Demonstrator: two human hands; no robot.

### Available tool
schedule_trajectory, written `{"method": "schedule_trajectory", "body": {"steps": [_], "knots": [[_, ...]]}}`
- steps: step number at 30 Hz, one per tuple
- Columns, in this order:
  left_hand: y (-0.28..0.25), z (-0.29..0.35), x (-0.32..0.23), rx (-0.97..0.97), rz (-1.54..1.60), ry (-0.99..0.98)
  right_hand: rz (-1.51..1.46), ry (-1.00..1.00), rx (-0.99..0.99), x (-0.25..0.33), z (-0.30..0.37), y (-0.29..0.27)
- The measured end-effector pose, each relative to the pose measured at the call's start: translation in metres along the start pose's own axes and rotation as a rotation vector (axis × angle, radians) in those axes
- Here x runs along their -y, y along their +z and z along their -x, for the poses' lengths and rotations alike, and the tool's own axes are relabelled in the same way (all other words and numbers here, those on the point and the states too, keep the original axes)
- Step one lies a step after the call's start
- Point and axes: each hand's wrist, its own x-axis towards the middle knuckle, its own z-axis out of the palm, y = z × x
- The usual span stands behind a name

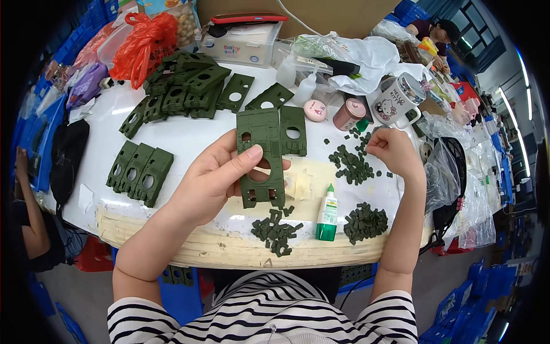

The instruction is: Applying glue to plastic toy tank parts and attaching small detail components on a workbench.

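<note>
Cluttered white worktable (189, 143). I see left hand (220, 175) pinching green hull plate (262, 157) upright above the edge, face exposed for fitting; right hand (392, 152) closed over loose small green pieces (349, 163), contents hidden.

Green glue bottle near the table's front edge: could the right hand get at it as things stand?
Probably yes. The right hand hovers over loose green pieces, and the glue bottle stands upright just nearer, with nothing between them.
</note>
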Motion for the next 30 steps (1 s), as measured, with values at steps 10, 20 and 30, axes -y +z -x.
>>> {"method": "schedule_trajectory", "body": {"steps": [10, 20, 30], "knots": [[0.002, 0.000, -0.001, -0.072, 0.042, -0.014, -0.066, 0.085, 0.147, -0.026, -0.017, 0.012], [0.002, 0.003, 0.000, 0.008, 0.073, -0.060, -0.159, 0.159, 0.176, -0.027, -0.020, 0.012], [0.001, 0.005, 0.003, 0.173, 0.037, -0.067, -0.735, -0.063, -0.082, 0.036, 0.004, -0.004]]}}
